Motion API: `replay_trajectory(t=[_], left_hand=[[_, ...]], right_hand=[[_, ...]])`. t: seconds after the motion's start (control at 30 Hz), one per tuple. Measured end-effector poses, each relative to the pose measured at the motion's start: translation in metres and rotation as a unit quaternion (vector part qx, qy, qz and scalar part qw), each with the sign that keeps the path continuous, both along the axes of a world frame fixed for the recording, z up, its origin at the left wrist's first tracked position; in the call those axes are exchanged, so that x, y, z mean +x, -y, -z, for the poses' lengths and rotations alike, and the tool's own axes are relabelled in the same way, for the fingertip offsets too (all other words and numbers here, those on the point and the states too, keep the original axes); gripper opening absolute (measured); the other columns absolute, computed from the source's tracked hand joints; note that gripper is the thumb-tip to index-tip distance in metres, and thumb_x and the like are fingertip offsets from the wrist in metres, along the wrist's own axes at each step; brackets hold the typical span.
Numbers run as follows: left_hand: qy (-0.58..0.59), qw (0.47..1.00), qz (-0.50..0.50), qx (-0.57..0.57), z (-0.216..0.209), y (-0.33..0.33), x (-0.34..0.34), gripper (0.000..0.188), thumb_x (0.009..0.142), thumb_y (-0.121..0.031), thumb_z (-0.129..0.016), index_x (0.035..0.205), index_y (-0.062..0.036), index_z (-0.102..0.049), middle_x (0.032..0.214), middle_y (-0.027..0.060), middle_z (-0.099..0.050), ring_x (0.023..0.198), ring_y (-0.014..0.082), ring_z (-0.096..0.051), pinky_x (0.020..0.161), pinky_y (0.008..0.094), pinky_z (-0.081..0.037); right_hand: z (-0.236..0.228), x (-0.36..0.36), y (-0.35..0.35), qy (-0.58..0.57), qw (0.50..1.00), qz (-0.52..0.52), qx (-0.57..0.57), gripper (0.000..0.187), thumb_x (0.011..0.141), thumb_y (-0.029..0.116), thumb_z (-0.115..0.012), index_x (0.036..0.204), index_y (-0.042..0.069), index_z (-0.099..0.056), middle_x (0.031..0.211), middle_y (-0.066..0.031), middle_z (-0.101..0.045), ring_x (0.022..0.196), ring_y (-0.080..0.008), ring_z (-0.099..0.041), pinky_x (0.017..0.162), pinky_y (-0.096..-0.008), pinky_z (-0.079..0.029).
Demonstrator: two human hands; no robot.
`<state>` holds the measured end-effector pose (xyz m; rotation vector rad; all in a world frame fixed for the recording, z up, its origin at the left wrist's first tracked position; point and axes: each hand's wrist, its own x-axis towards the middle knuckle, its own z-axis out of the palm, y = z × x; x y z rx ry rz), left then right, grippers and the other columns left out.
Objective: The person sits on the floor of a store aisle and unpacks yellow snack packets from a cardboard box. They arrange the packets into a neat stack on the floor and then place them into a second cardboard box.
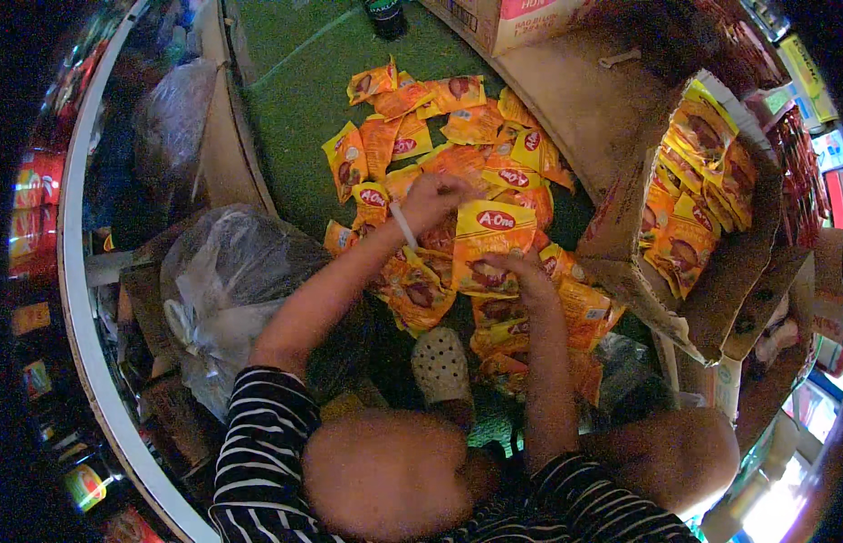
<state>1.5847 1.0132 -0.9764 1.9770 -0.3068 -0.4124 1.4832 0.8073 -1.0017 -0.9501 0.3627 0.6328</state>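
Observation:
My right hand [523,273] grips the lower edge of an orange and yellow packet [494,237] with a red oval label, its front facing up. Just above that packet's upper left corner is my left hand [435,201], a white band at its wrist. Its fingers are curled together, and what lies between them, if anything, is hidden. Around and beneath both hands spreads a loose pile of similar orange packets [378,145] on a green floor covering [295,100]. More orange packets [693,231] fill an open cardboard box [612,249] at the right.
A bulky clear plastic bag [227,299] stands at my left. A large cardboard carton [566,100] is at the far right. A dark cylindrical container [385,18] stands at the far edge. My foot in a beige clog [441,366] is close below the pile.

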Motion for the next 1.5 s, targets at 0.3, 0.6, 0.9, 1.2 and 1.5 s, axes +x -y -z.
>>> replay_trajectory(t=[0.3, 0.6, 0.9, 1.2, 1.5], left_hand=[[0.053, 0.905, 0.077, 0.415, 0.05, -0.039, 0.084, 0.076, 0.064, -0.06, -0.066, 0.115, -0.0042, -0.057, 0.111, 0.0223, -0.057, 0.108, 0.0361, -0.051, 0.09, 0.0459, -0.041], [-0.016, 0.924, 0.054, 0.377, 0.073, -0.072, 0.099, 0.041, 0.071, -0.041, -0.063, 0.093, -0.0067, -0.062, 0.101, 0.0202, -0.061, 0.094, 0.0364, -0.058, 0.082, 0.0442, -0.045], [0.114, 0.953, -0.062, 0.272, 0.037, -0.047, 0.08, 0.013, 0.078, -0.014, -0.057, 0.088, -0.007, -0.059, 0.087, 0.0177, -0.063, 0.08, 0.0326, -0.062, 0.072, 0.0405, -0.048], [-0.017, 0.999, 0.037, 0.034, -0.064, -0.044, 0.044, 0.03, 0.074, 0.001, -0.049, 0.093, -0.0086, -0.07, 0.09, 0.01, -0.066, 0.092, 0.0217, -0.06, 0.086, 0.0298, -0.044], [0.315, 0.895, 0.121, 0.293, -0.07, -0.031, 0.026, 0.025, 0.062, -0.001, -0.064, 0.084, -0.0134, -0.069, 0.109, 0.0074, -0.061, 0.108, 0.0236, -0.052, 0.094, 0.0386, -0.04]], right_hand=[[0.001, -0.005, -0.003, -0.011, 0.999, 0.044, 0.015, 0.063, 0.067, 0.003, -0.069, 0.122, 0.002, -0.038, 0.093, -0.013, -0.066, 0.086, -0.0245, -0.066, 0.08, -0.0359, -0.052], [0.006, -0.01, -0.01, -0.003, 1.0, 0.019, 0.015, 0.052, 0.068, 0.009, -0.066, 0.114, -0.002, -0.046, 0.095, -0.0147, -0.066, 0.088, -0.0256, -0.065, 0.082, -0.0363, -0.051], [0.004, -0.009, 0.002, 0.036, 0.998, 0.041, -0.025, 0.063, 0.067, 0.008, -0.065, 0.124, 0.001, -0.038, 0.099, -0.0142, -0.065, 0.094, -0.0257, -0.063, 0.087, -0.0353, -0.048], [0.02, -0.009, 0.001, 0.032, 0.999, 0.037, -0.021, 0.063, 0.067, 0.005, -0.066, 0.124, 0.004, -0.039, 0.1, -0.0133, -0.064, 0.094, -0.0264, -0.063, 0.087, -0.0363, -0.049], [0.026, -0.009, -0.003, 0.042, 0.998, 0.042, 0.039, 0.061, 0.066, 0.006, -0.063, 0.123, 0.002, -0.041, 0.103, -0.0139, -0.064, 0.095, -0.0275, -0.063, 0.088, -0.037, -0.049]])
